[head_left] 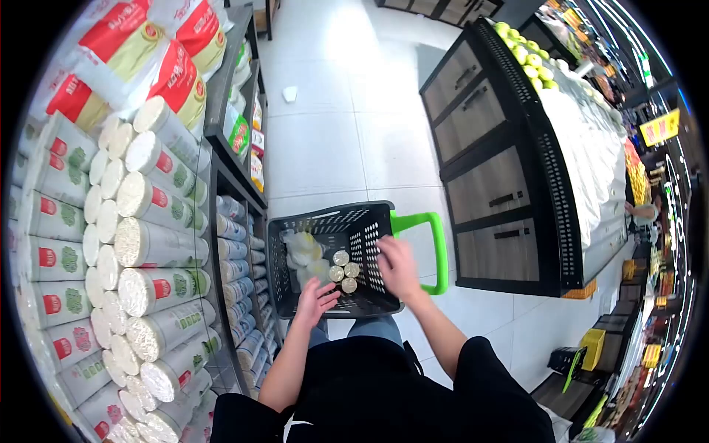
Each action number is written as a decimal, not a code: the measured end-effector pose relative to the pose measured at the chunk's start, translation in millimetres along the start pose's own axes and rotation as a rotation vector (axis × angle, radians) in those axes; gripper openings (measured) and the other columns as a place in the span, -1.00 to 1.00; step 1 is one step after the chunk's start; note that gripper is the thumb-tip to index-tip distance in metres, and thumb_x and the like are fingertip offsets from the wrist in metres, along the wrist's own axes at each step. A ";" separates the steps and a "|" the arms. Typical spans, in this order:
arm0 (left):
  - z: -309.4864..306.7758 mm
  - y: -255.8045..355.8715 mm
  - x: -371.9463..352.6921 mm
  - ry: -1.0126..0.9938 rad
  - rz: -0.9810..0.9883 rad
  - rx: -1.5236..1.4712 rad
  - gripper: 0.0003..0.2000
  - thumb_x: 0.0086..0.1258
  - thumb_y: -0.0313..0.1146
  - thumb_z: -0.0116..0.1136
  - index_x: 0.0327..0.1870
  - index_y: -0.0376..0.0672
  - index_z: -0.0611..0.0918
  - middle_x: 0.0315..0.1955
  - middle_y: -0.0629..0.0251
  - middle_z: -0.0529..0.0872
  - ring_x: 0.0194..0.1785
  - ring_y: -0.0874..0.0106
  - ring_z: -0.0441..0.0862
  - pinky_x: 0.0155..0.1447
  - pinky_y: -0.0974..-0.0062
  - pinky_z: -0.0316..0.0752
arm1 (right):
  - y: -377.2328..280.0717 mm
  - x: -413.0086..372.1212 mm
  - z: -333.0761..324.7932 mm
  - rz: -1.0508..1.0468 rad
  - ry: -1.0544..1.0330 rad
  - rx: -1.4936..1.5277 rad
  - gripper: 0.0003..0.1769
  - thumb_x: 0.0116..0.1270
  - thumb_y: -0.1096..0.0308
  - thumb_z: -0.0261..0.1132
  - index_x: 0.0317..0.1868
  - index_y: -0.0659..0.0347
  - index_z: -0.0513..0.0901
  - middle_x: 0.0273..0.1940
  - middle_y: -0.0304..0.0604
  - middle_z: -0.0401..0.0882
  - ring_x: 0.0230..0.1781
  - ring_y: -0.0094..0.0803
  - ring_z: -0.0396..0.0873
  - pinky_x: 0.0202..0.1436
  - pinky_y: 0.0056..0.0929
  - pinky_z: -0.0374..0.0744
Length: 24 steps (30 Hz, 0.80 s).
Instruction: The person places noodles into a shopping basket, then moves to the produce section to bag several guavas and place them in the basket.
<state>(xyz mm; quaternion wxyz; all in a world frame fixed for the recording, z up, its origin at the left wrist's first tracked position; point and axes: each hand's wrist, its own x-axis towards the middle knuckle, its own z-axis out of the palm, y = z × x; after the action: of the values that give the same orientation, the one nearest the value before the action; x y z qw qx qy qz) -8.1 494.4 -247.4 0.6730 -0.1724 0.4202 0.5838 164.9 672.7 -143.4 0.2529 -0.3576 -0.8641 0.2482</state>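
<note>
A dark grey shopping basket with a raised green handle is in front of my body. Inside it, pale items in clear plastic bags lie on the left, and several round-ended packages stand near the middle. My left hand is over the basket's near left part, fingers spread, holding nothing. Over the basket's right side, beside the green handle, is my right hand. Its fingers are partly bent and apart, with nothing visible in them.
Stacked cylindrical noodle packs fill the left side, with red and white bags above. A dark cabinet display with green fruit stands right. White litter lies on the floor. A person is far right.
</note>
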 end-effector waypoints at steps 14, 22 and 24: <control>-93.4 -68.9 -117.8 0.277 0.214 0.349 -0.61 0.51 -0.22 0.04 0.28 -0.14 0.46 0.06 0.11 0.68 -0.03 0.22 0.73 -0.07 0.34 0.64 | 108.2 -28.1 -60.3 0.454 0.125 0.362 -0.29 0.38 0.45 0.22 0.54 -0.09 0.31 0.06 0.03 0.70 -0.46 -0.37 0.69 -0.38 -0.37 0.65; -69.2 -171.4 -192.6 0.334 0.241 0.450 -0.70 0.51 -0.32 0.02 0.19 -0.18 0.51 0.00 0.16 0.71 -0.07 0.32 0.73 -0.08 0.41 0.63 | 111.0 -49.5 -66.0 0.501 0.092 0.477 -0.35 0.45 0.42 0.11 0.54 -0.10 0.30 0.18 0.03 0.63 -0.63 -0.45 0.56 -0.43 -0.38 0.62; -62.3 -183.7 -206.9 0.335 0.278 0.476 -0.76 0.53 -0.34 0.02 0.13 -0.16 0.55 -0.05 0.21 0.74 -0.11 0.38 0.74 -0.09 0.43 0.63 | 115.3 -57.2 -64.2 0.467 0.113 0.464 -0.38 0.47 0.41 0.09 0.52 -0.09 0.33 0.11 0.01 0.67 -0.62 -0.45 0.57 -0.44 -0.38 0.62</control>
<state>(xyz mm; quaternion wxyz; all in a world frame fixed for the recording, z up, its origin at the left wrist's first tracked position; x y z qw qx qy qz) 147.4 269.3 -172.9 0.5298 -0.0447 0.6694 0.5189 296.4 717.7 -180.5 0.3114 -0.4923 -0.6637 0.4692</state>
